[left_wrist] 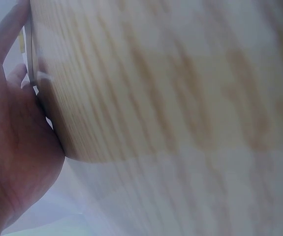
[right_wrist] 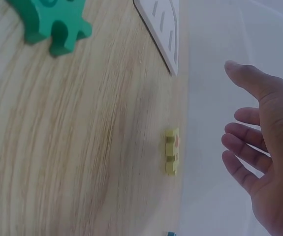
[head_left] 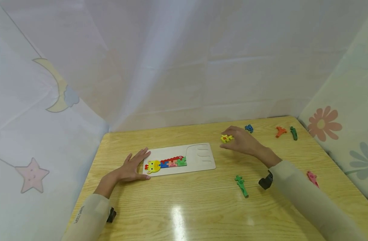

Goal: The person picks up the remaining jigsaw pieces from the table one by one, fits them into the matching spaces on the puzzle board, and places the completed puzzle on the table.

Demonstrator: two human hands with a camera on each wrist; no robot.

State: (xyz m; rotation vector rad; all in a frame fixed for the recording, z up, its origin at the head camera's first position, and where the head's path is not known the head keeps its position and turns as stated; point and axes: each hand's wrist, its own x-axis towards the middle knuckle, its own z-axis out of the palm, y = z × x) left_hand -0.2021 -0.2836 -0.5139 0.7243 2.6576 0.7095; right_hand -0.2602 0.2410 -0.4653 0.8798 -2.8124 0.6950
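A flat white puzzle board (head_left: 199, 155) lies on the table, with giraffe pieces in its left part: a yellow head (head_left: 154, 166) and a neck of red, blue, pink and green pieces (head_left: 172, 163). My left hand (head_left: 131, 169) rests at the board's left end, fingers spread, thumb along its near corner. Beyond the board's right end, my right hand (head_left: 242, 140) reaches around a yellow piece with orange spots (head_left: 226, 138). In the right wrist view this yellow piece (right_wrist: 172, 151) lies on the table, apart from the loosely bent fingers (right_wrist: 247, 147).
Loose pieces lie to the right: a blue one (head_left: 249, 128), an orange one (head_left: 281, 131), a dark green one (head_left: 293, 133) and a pink one (head_left: 312, 178). A green piece (head_left: 241, 186) lies nearer. Fabric walls (head_left: 172, 83) stand behind and beside the wooden table (head_left: 160, 204).
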